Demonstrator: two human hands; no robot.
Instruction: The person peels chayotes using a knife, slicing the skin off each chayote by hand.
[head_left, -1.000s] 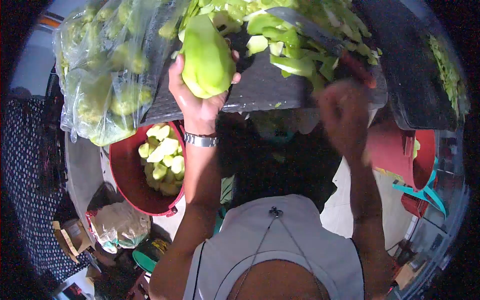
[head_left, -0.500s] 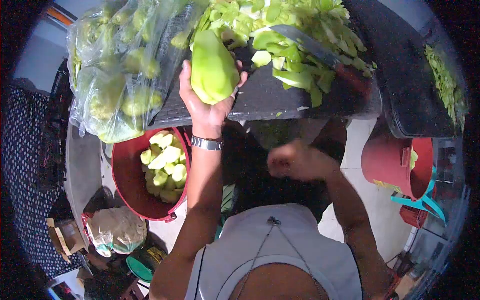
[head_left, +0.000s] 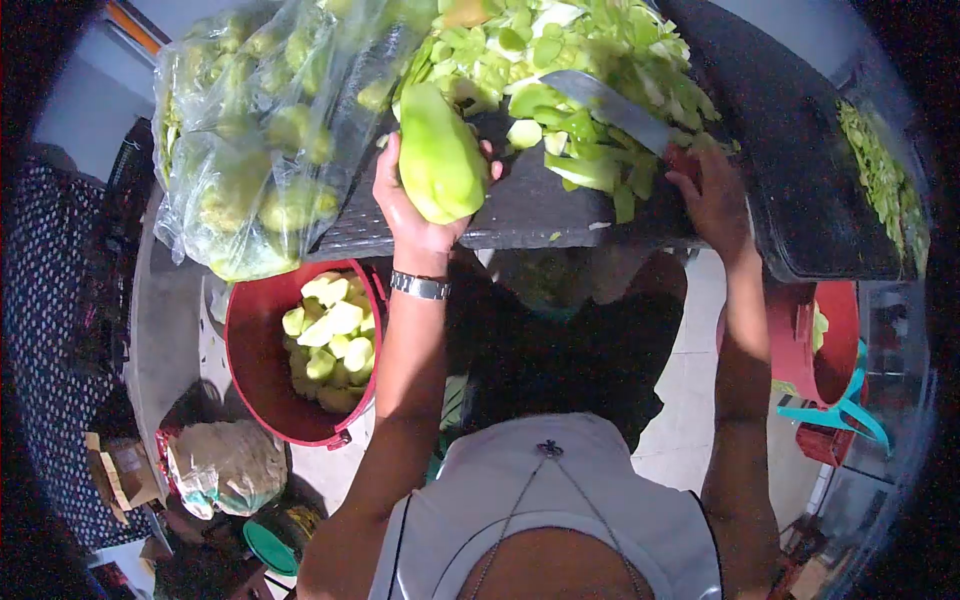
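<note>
My left hand holds a pale green peeled fruit from below, upright over the front edge of the dark board. On the right, my right hand has its fingers around the handle end of a knife. The blade points up and left, lying over green peelings. More peelings and slices are heaped across the back of the board.
A clear plastic bag of green fruits lies at the left. Below it stands a red bucket with pale cut pieces. Another red bucket is at the right, beside a turquoise object.
My right hand left the knife area, dropped to the middle over my lap, then rose back to the knife handle. The fruit stays in my left hand; the view has shifted slightly.
</note>
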